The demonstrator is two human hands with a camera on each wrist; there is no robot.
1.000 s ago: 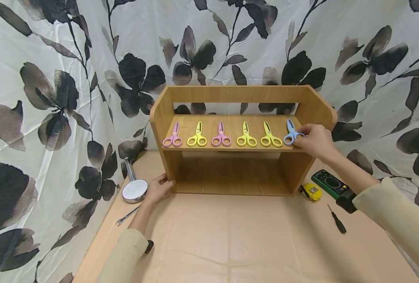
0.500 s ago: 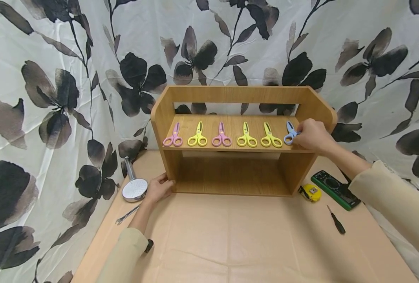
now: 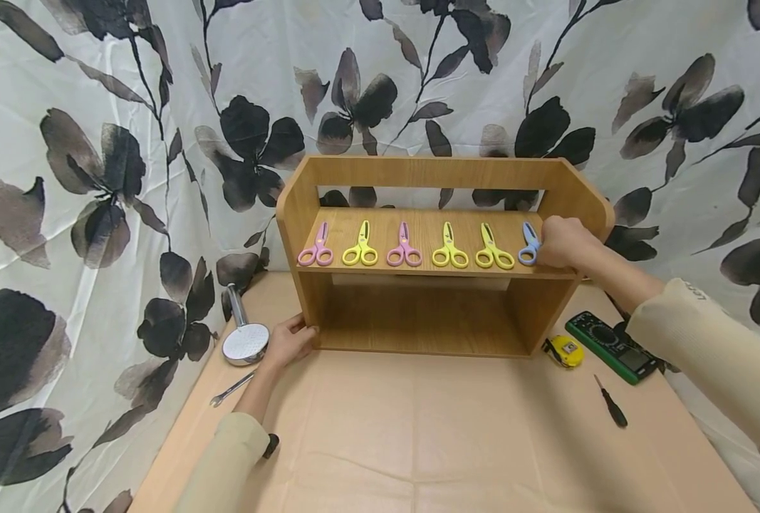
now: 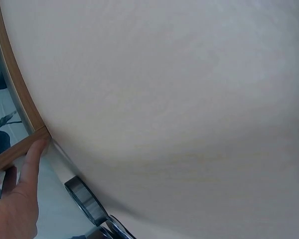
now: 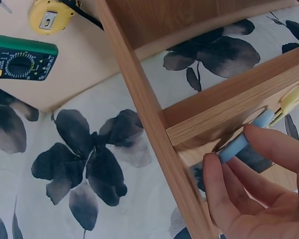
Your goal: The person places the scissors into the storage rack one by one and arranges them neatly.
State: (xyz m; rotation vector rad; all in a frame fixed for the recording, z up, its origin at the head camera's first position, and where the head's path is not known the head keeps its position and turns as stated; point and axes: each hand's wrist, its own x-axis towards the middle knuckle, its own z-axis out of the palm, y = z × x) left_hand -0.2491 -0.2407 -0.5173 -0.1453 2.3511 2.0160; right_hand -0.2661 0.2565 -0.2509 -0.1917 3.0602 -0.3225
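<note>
matt wood-grain shelf, seemingly laminate

Along the honey-brown wooden shelf lie scissors — pink, yellow, pink, yellow, yellow, and a blue pair far right. Behind hangs a white curtain with black flowers — beige worktop, green multimeter, yellow tape measure.

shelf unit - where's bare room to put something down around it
The lower bay of the wooden shelf is bare. So is the wide table paper in front, between wrench and screwdriver. The upper board is crowded: six scissors in a row, the right hand holding the blue scissors. The left hand rests on the shelf's left foot.
</note>
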